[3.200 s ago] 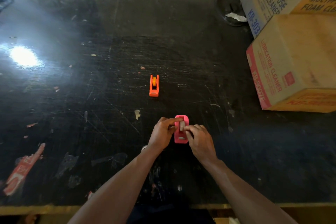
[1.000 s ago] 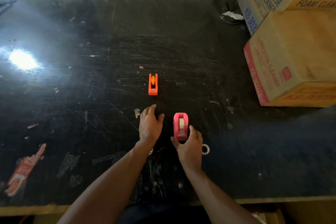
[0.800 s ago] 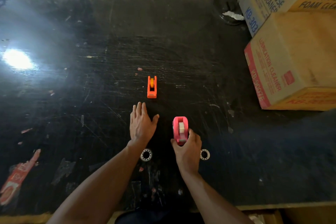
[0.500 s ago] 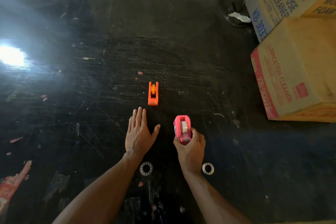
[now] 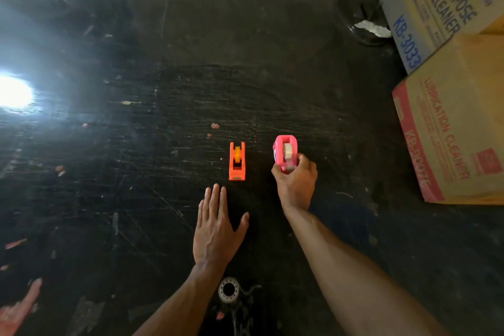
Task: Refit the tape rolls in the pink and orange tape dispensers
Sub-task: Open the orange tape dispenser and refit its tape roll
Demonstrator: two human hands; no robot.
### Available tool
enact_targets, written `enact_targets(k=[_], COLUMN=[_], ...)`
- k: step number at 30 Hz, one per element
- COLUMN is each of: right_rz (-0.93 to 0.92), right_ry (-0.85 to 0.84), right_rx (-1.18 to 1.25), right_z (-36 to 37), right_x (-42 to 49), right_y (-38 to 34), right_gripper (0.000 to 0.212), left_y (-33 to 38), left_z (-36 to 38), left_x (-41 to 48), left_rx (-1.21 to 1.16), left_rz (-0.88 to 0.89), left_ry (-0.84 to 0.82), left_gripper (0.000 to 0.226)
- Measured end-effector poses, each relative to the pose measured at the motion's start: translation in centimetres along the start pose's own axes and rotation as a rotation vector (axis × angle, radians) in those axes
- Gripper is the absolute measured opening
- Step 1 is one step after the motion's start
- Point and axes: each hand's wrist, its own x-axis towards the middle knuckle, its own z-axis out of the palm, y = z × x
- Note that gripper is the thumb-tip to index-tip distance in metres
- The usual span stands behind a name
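Note:
The pink tape dispenser [image 5: 285, 152] carries a pale tape roll [image 5: 288, 150] in its slot. My right hand [image 5: 296, 184] grips its near end, just right of the orange tape dispenser [image 5: 237, 161]. The orange one stands alone on the black table [image 5: 163, 144] with a yellow-orange roll [image 5: 237, 155] seated in it. My left hand [image 5: 218, 229] lies flat on the table, fingers spread, a little short of the orange dispenser and touching nothing else. A small white tape roll [image 5: 229, 289] lies on the table beside my left forearm.
Two cardboard boxes [image 5: 452, 106] are stacked at the right edge, with a dark round dish [image 5: 360, 16] holding a white scrap behind them. A wall runs along the far side. Bright glare [image 5: 13, 93] covers the left of the scratched table. Red label scraps [image 5: 16, 308] lie near left.
My right hand has carried the pink dispenser forward until it is level with the orange one. My left hand has stayed flat. The second white roll near my right arm is out of sight.

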Motion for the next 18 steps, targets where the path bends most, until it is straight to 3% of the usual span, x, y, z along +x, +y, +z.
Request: enact_targets(k=[4, 9, 14, 18], right_rz=[-0.009, 0.092, 0.077, -0.044], right_ry=[0.001, -0.048, -0.016, -0.141], right_rx=[-0.011, 0.049, 0.167, 0.161], right_z=[0.4, -1.0, -2.6, -2.0], right_x=[0.0, -1.7, -6.6, -8.6], right_y=[0.3, 0.3, 1.3, 0.4], right_gripper=[0.074, 0.094, 0.059, 0.030], left_y=[0.0, 0.1, 1.0, 2.0], left_z=[0.0, -0.4, -2.5, -5.0], left_x=[0.1, 0.1, 0.8, 3.4], left_rx=[-0.007, -0.068, -0.384, -0.659], left_rz=[-0.002, -0.021, -0.132, -0.286], left_ry=[-0.004, -0.027, 0.055, 0.076], left_gripper=[0.089, 0.086, 0.068, 0.052])
